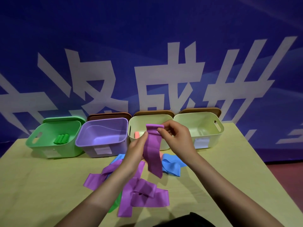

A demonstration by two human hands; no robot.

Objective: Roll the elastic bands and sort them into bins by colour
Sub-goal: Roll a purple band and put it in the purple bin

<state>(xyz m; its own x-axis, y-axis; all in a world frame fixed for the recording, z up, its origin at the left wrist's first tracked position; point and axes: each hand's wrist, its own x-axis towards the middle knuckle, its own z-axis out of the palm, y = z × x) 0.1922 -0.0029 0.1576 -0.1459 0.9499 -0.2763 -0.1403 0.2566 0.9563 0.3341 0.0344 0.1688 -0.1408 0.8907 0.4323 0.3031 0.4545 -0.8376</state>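
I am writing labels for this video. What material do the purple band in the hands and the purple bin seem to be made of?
Purple band: probably thin rubber or latex, matt; it hangs limp and bends softly where the left hand and right hand hold it. Purple bin: likely moulded plastic, smooth and slightly translucent, with a rigid rim and a faint sheen.

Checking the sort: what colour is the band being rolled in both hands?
Purple elastic band, clearest in the head view, pinched by the left hand and right hand.
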